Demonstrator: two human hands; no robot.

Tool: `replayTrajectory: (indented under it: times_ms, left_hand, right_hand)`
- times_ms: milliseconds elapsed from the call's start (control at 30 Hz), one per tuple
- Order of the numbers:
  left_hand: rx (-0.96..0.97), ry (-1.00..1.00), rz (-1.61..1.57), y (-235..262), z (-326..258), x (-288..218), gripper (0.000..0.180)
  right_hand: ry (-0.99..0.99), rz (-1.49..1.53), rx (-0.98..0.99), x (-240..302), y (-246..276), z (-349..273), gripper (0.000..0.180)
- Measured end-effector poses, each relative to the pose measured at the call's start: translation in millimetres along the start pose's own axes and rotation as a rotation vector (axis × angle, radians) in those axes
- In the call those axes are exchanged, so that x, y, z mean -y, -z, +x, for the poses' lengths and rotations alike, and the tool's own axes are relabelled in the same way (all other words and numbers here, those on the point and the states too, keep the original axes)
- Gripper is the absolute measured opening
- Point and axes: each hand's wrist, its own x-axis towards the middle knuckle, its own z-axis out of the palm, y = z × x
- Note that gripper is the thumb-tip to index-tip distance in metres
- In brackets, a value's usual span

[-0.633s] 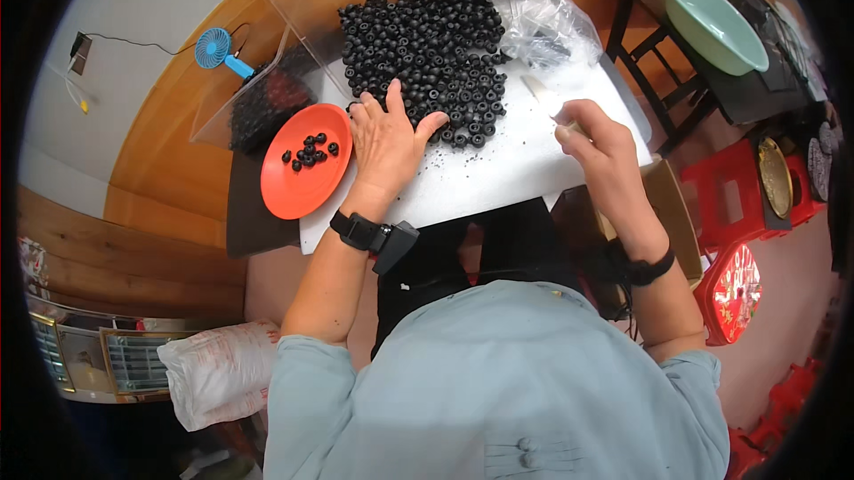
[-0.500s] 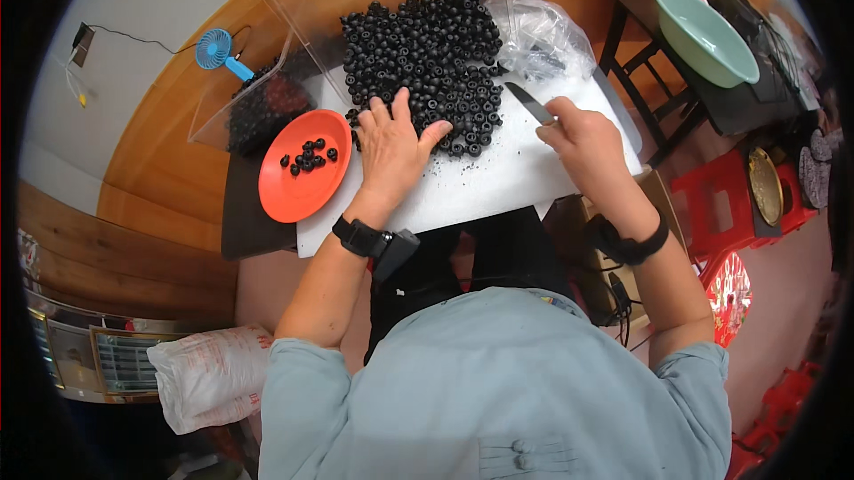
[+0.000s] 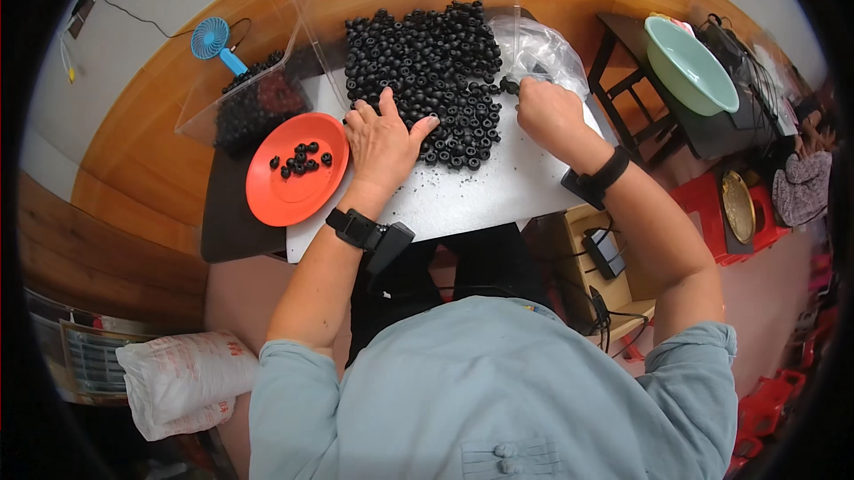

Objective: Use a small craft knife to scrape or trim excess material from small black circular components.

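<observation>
A big heap of small black ring-shaped parts (image 3: 427, 62) covers the far half of a white work board (image 3: 498, 191). My left hand (image 3: 381, 144) lies flat on the board at the heap's near left edge, fingers spread and touching the parts. My right hand (image 3: 547, 108) is at the heap's right edge, fingers closed on a slim metal tool beside a black part (image 3: 509, 84). Left of my left hand, an orange plate (image 3: 289, 182) carries several black parts (image 3: 302, 158).
A clear plastic bag (image 3: 543, 48) lies behind my right hand. A clear tray with more black parts (image 3: 245, 106) and a small blue fan (image 3: 213, 40) stand at the far left. At right are a green basin (image 3: 689, 66) on a dark stool and red stools (image 3: 712, 204).
My right hand has moved from the board's right edge forward to the heap's right side by the bag, a slim tool showing in it. My left hand stayed at the heap's near edge.
</observation>
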Motion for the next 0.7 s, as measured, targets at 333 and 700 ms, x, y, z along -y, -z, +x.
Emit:
replayTrajectory:
  times_ms: [333,700]
  left_hand:
    - [-0.011,-0.001,-0.037,-1.8,-2.4,-8.3,0.088]
    - [-0.068,0.012,-0.005,-6.0,0.3,1.2,0.088]
  right_hand:
    - [-0.05,0.003,0.057,-1.9,4.3,-5.9,0.018]
    - [-0.088,0.047,0.095,-4.6,11.4,-10.9,0.02]
